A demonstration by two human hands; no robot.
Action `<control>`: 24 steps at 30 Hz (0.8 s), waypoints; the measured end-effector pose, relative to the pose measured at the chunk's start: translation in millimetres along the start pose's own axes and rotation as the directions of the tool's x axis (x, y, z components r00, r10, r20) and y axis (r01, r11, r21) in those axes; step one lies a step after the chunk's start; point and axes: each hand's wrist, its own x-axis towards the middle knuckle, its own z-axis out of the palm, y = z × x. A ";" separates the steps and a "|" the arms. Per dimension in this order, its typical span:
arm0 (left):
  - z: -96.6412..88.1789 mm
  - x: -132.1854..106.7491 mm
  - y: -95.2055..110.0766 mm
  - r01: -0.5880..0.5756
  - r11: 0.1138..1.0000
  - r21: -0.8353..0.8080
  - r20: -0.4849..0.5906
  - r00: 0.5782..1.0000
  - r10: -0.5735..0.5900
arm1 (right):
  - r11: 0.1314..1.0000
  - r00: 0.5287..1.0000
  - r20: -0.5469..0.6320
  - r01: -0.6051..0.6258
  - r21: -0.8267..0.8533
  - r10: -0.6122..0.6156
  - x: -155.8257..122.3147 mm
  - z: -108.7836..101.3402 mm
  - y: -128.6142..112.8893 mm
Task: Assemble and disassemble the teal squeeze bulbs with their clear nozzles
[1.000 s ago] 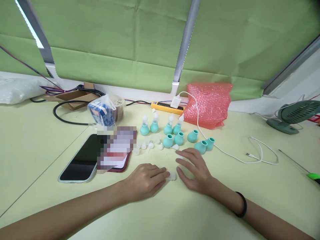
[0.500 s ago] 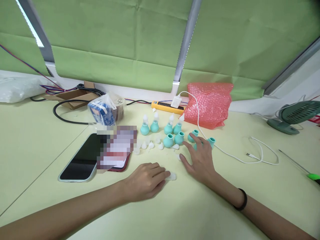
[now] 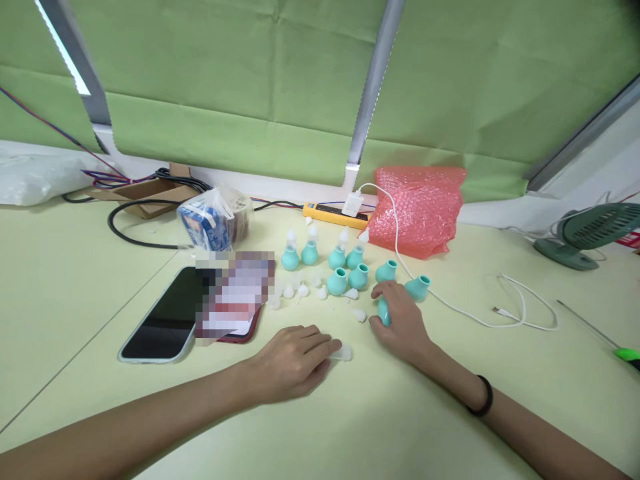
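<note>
The right hand [image 3: 400,323] now has its fingers bent around one teal bulb [image 3: 383,311], which lies nearer than half a second before; so each hand now seems to have one part to work with. The left hand [image 3: 293,360] keeps its fingers closed on one translucent piece [image 3: 344,353], at its three o'clock. From the right hand, one white piece [image 3: 360,315] lies at nine o'clock, four open-necked bulbs [image 3: 337,284] between ten and one, four white-tipped bulbs [image 3: 290,259] near half past ten.

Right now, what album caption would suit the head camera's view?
Right hand gripping a teal bulb, left hand touching a clear piece, with more bulbs and white tips beyond.
</note>
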 end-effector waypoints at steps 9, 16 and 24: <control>-2.8 -1.1 -1.5 0.016 0.999 -0.039 -0.172 0.985 -0.023 | 0.935 0.994 -0.085 -0.039 0.352 0.073 -1.5 -2.4 -8.8; -3.3 -1.9 -0.5 -0.094 0.996 -0.014 -0.250 0.964 0.087 | 0.455 0.921 0.329 -0.388 0.801 0.206 -17.3 -15.6 -37.7; -11.4 2.6 3.1 -0.199 0.980 0.013 -0.294 0.936 0.195 | 0.264 0.888 0.441 -0.459 0.848 0.128 -19.5 -17.7 -43.4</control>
